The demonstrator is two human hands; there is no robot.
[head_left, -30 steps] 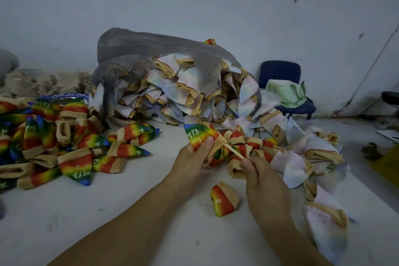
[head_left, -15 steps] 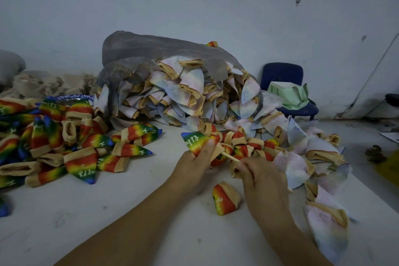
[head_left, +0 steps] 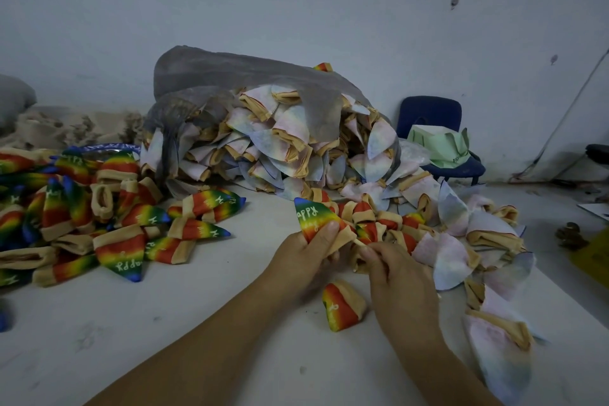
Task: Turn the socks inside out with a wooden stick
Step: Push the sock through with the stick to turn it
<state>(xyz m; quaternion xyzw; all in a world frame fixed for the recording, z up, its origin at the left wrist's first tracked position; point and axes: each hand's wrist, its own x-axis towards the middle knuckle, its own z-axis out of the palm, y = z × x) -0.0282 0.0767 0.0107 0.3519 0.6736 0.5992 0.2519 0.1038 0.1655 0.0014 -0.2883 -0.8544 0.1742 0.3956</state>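
The left hand (head_left: 304, 255) grips a rainbow-striped pointed sock (head_left: 311, 216) at its tan cuff. The right hand (head_left: 400, 280) pinches a thin pale wooden stick (head_left: 357, 242), whose short visible length runs to that cuff. Below-left of this sock, a stretch of white surface (head_left: 164, 323) shows. Just below it lies a small folded rainbow sock (head_left: 342, 308). To the left is a heap of rainbow socks (head_left: 99, 217). Behind it, a grey plastic bag (head_left: 250, 76) spills pale socks (head_left: 280, 148). To the right, more pale socks (head_left: 461, 241) reach the surface's edge.
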